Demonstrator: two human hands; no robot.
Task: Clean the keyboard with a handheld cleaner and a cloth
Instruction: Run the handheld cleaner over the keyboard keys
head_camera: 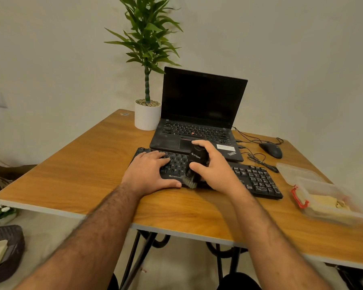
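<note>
While your left hand [150, 171] lies flat on the left part of the black keyboard [254, 178], fingers straight and spread over the keys and thumb along its near edge, your right hand [213, 166] is curled round the black handheld cleaner [197, 162]. You grip the cleaner with the thumb on its left side and the fingers wrapped over its top and far side. Its bristled brush end [190, 182] points down and towards you, touching the keyboard at the near edge, just beside your left thumb.

The keyboard sits on the wooden table [82, 164], close to the near edge and angled, its number pad uncovered to the right of your right hand. Directly behind it stands an open black laptop [201, 105] with a dark screen; the laptop's front edge is touching or very nearly touching the keyboard's far edge. A white pot with a green plant [147, 116] stands just left of the laptop. A dark mouse [271, 150] with loose cables lies right of the laptop. At the table's right side rests a clear plastic container [327, 204] with a red clip; a yellowish item lies inside, but it is too blurred to identify.
</note>
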